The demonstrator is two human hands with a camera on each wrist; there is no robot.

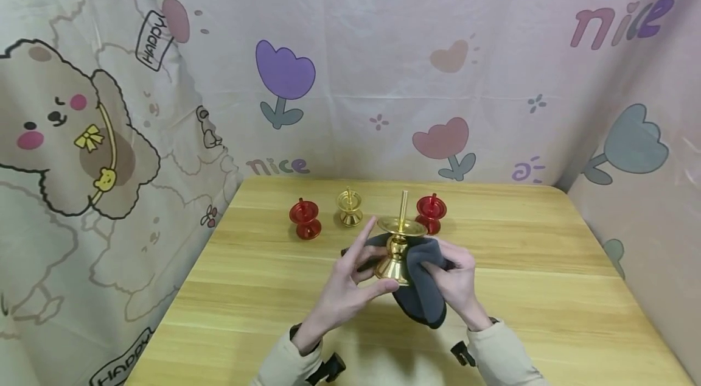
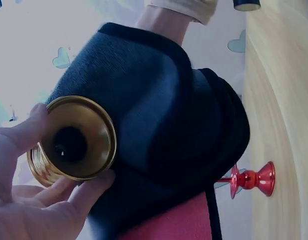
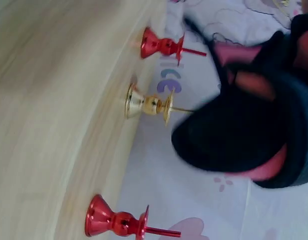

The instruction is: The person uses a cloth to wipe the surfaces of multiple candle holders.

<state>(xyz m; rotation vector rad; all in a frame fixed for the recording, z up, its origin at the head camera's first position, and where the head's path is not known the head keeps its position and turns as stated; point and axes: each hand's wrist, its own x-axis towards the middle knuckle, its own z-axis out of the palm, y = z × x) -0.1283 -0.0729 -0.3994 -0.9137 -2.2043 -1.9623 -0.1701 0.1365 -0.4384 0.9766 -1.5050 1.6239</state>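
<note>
A gold candle holder (image 1: 397, 247) with a round dish and an upright prong is held above the table, slightly tilted. My left hand (image 1: 342, 290) grips it at the flared base, thumb on the near side and index finger raised. The hollow underside of the base (image 2: 96, 132) faces the left wrist view. My right hand (image 1: 457, 281) holds a folded dark grey cloth (image 1: 423, 302) with black edging against the holder's right side. Some of the cloth passes behind the stem. A pink-red face of the cloth shows in both wrist views; the right fingers are partly hidden in its folds.
Farther back on the wooden table (image 1: 246, 288) stand a red candle holder (image 1: 305, 217), a smaller gold one (image 1: 349, 208) and another red one (image 1: 431, 208), partly behind the held dish. A printed curtain (image 1: 356, 69) hangs behind the table's back edge.
</note>
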